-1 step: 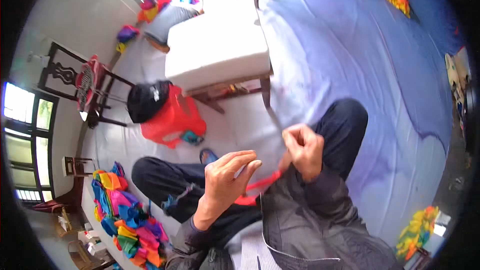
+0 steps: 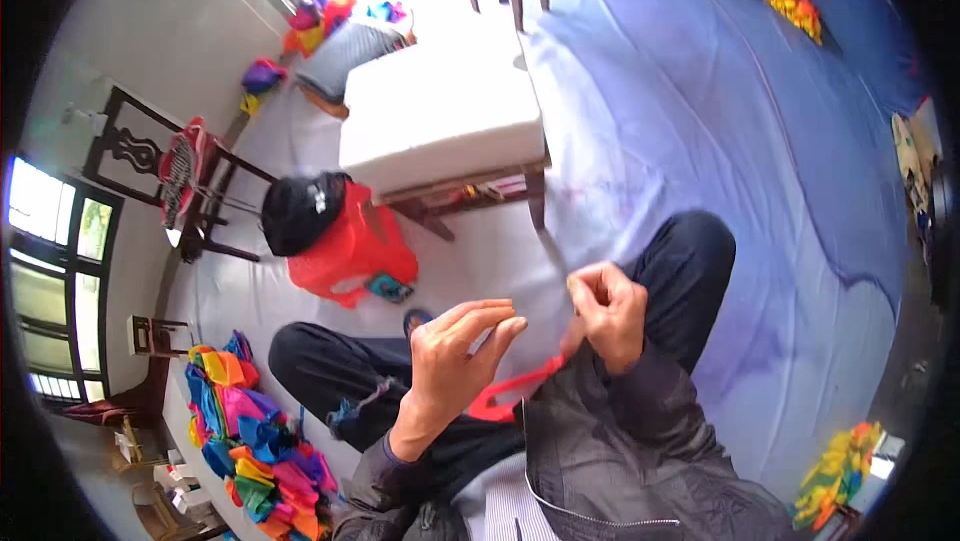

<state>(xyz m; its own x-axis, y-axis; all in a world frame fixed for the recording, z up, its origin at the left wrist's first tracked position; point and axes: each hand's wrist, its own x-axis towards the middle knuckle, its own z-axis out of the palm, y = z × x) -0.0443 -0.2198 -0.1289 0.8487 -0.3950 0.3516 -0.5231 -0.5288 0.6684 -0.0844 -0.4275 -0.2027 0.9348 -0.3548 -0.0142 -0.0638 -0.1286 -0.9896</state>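
Note:
My left hand [image 2: 455,366] is raised over my lap, its fingers long and close together and the thumb tip near the fingertips. Anything thin between them is too small to make out. Facing it a little to the right, my right hand [image 2: 608,316] is closed, thumb and index finger pressed together. Whatever it pinches cannot be seen. Below and between both hands, a red strip [image 2: 515,389] lies across my dark trousers, curving into a loop at its left end. Its upper end passes close under my right hand.
A white-topped low table [image 2: 440,121] stands ahead. Beside it sit a red plastic bag [image 2: 355,251] and a black cap [image 2: 300,211]. Multicoloured cloth pieces [image 2: 260,441] lie at left, near a wooden chair [image 2: 215,201]. Yellow and orange pieces [image 2: 838,471] lie at lower right on blue sheeting [image 2: 780,341].
The view has shifted slightly, so the table, bag and chair sit a little lower in the picture. Both hands keep nearly the same pose and place.

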